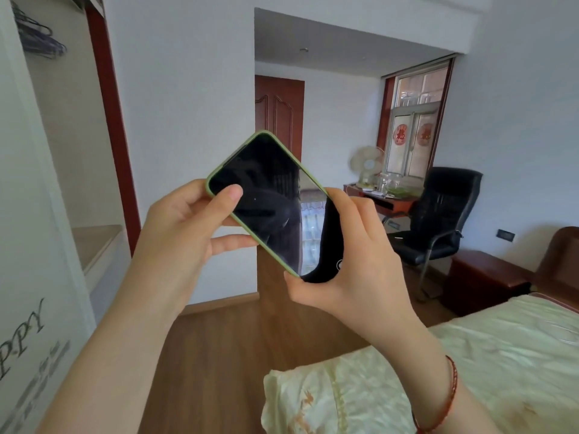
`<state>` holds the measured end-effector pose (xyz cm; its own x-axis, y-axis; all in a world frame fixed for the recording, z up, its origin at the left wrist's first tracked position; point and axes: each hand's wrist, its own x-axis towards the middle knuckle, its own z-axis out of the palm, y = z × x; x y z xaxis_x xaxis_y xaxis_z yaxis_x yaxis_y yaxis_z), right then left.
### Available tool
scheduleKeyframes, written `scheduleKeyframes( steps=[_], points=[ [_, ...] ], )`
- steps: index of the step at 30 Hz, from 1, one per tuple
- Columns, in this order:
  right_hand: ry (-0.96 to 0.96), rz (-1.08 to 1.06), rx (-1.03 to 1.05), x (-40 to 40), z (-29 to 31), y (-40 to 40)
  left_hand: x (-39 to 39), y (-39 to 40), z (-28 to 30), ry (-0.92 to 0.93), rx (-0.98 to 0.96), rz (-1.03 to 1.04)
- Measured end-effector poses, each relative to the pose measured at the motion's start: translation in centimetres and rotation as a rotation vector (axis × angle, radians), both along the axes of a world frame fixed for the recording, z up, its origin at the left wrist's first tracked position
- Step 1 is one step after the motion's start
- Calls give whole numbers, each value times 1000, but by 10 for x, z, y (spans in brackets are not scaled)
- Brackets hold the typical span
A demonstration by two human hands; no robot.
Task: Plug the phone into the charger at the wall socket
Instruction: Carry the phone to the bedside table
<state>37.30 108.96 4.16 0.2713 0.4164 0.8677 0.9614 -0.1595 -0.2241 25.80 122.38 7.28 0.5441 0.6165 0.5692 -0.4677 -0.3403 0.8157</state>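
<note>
Green-cased phone (269, 202) sits pinched between left hand (181, 220) and right hand (354, 261), fingers (228, 195) closed on its ends, charger unseen, so next likely means carrying it to the wall socket (505, 235).

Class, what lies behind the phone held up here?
Behind the phone, a brown door and a doorway show above it. Its back and the fingers there are hidden, as is any charger.
</note>
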Motion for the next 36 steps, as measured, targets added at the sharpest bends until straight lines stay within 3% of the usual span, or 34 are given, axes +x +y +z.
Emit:
scheduleKeyframes(
  steps=[11, 36],
  points=[
    [23, -54, 47, 170, 13, 186, 180, 194, 18, -33, 24, -71],
    [46, -509, 42, 418, 13, 435, 504, 475, 18, -13, 26, -523]
  ],
)
